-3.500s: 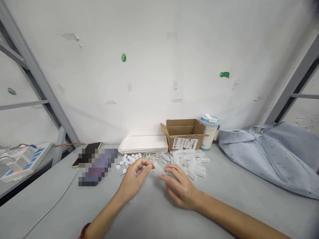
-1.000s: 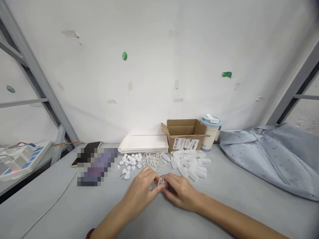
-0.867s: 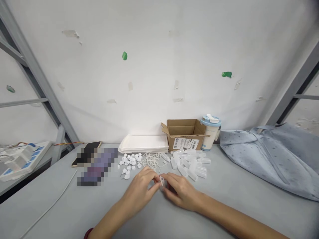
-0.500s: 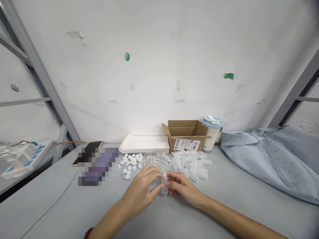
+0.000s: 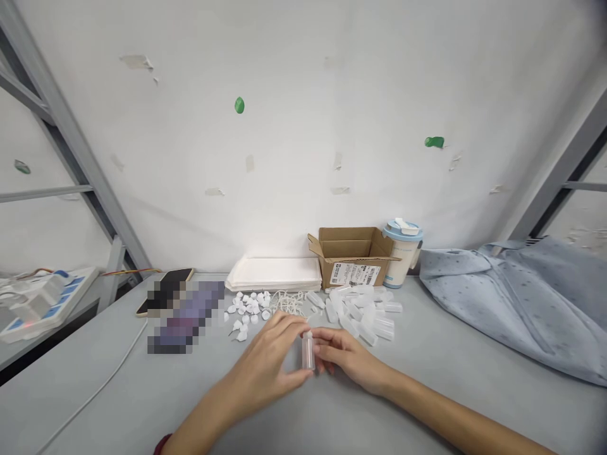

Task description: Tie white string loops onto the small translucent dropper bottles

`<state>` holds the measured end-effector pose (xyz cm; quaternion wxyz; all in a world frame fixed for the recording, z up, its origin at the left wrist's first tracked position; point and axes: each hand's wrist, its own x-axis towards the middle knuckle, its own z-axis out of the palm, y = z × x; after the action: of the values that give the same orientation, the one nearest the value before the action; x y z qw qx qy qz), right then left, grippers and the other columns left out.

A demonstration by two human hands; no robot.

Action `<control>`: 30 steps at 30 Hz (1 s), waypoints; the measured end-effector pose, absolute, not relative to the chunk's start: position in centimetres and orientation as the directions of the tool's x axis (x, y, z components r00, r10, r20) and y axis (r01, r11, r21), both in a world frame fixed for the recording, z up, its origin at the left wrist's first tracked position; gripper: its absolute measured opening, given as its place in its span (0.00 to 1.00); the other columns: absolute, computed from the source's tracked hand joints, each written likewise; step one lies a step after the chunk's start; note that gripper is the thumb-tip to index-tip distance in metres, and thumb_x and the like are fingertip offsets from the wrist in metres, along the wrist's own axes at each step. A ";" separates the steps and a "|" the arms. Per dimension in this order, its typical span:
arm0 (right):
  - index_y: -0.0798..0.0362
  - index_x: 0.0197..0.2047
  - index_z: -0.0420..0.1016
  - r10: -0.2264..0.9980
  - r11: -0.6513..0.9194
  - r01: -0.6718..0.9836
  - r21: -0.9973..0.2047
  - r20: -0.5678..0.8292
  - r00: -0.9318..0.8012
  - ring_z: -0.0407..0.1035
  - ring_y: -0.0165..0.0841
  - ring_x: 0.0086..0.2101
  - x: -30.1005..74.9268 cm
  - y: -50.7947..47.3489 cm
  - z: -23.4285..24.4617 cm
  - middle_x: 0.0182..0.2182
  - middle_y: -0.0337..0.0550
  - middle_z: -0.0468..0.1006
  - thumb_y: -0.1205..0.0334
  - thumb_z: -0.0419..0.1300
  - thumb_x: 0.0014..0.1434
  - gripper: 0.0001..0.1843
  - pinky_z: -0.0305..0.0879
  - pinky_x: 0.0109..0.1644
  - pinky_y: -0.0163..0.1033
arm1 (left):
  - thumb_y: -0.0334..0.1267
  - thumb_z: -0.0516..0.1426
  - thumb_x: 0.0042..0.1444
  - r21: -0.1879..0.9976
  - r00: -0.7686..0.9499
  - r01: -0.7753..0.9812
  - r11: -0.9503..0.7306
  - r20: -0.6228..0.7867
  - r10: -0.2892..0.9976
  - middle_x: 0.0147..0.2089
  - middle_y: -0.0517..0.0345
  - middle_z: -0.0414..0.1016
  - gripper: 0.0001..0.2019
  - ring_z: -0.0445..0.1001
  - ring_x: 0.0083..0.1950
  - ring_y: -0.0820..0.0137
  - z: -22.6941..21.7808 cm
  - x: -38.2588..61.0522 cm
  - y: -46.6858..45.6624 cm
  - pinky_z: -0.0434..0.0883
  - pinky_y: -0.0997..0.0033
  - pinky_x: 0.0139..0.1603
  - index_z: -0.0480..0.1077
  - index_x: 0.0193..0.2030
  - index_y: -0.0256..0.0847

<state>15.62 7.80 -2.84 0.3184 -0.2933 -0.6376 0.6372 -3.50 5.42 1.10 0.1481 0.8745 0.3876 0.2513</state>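
A small clear plastic bottle [image 5: 308, 355] stands upright between my hands, low over the grey table. My left hand [image 5: 268, 360] spans it from the left, fingertips at the white top and thumb by the base. From the right, my right hand [image 5: 346, 357] grips its side with thumb and fingers, the lower fingers curled behind. Beyond my hands lie a heap of similar clear bottles [image 5: 367, 322], a tangle of thin white cords [image 5: 287, 303] and a scatter of small white caps [image 5: 251, 304].
A stack of white trays [image 5: 275, 275], an open cardboard box [image 5: 355, 259] and a lidded cup [image 5: 401, 256] stand along the wall. Blue-grey cloth [image 5: 512, 303] covers the right side. At left are a phone [image 5: 177, 278], a blurred item [image 5: 190, 319], a white cable [image 5: 102, 385] and a power strip [image 5: 54, 306].
My left thumb has moved down from the bottle's side to near its base, uncovering more of the bottle. The bottle has shifted slightly left; my right hand stays on it.
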 end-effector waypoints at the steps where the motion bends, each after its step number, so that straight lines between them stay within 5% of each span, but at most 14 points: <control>1: 0.56 0.45 0.72 0.779 0.022 -0.026 -0.999 0.033 -0.627 0.61 0.25 0.23 15.6 7.8 -3.1 0.24 0.37 0.69 0.50 0.58 0.55 0.20 0.52 0.27 0.32 | 0.31 0.58 0.47 0.460 0.567 0.615 -0.640 0.305 0.765 0.50 0.54 0.68 0.21 0.61 0.54 0.61 1.4 -3.9 5.5 0.64 0.61 0.53 0.64 0.50 0.44; 5: 0.57 0.47 0.69 0.785 0.022 -0.013 -1.000 0.025 -0.619 0.63 0.25 0.25 15.5 7.7 -3.9 0.33 0.43 0.75 0.51 0.59 0.55 0.21 0.53 0.27 0.32 | 0.35 0.59 0.45 0.502 0.513 0.706 -0.500 0.123 0.849 0.50 0.56 0.66 0.21 0.60 0.55 0.61 2.7 -6.4 5.7 0.63 0.62 0.54 0.64 0.48 0.45; 11: 0.58 0.42 0.71 0.791 0.053 0.034 -0.998 0.021 -0.611 0.62 0.25 0.25 15.3 7.4 -3.8 0.30 0.42 0.74 0.54 0.58 0.56 0.16 0.58 0.32 0.33 | 0.38 0.60 0.40 0.496 0.430 0.813 -0.304 -0.162 0.888 0.44 0.57 0.63 0.21 0.62 0.50 0.60 3.6 -8.2 5.5 0.65 0.63 0.49 0.65 0.44 0.45; 22: 0.55 0.42 0.72 0.778 0.413 0.335 -0.847 0.137 -0.613 0.62 0.27 0.27 15.0 6.5 -3.0 0.31 0.39 0.73 0.63 0.56 0.55 0.10 0.59 0.31 0.32 | 0.35 0.59 0.37 0.468 0.467 0.823 -0.321 -0.236 0.852 0.45 0.57 0.64 0.22 0.63 0.52 0.58 2.8 -8.0 5.4 0.64 0.63 0.50 0.65 0.44 0.45; 30: 0.57 0.54 0.63 0.778 0.501 0.561 -0.659 0.059 -0.625 0.67 0.37 0.35 12.4 6.3 -2.0 0.41 0.48 0.73 0.48 0.66 0.45 0.36 0.62 0.38 0.40 | 0.38 0.62 0.37 0.450 0.408 0.851 -0.271 -0.241 0.881 0.45 0.58 0.66 0.23 0.67 0.47 0.61 4.1 -9.4 5.8 0.66 0.67 0.45 0.64 0.44 0.45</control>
<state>12.37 6.32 -2.03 0.1774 -0.3948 -0.8478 0.3063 -9.41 5.79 4.10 0.2632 0.7966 0.5434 0.0281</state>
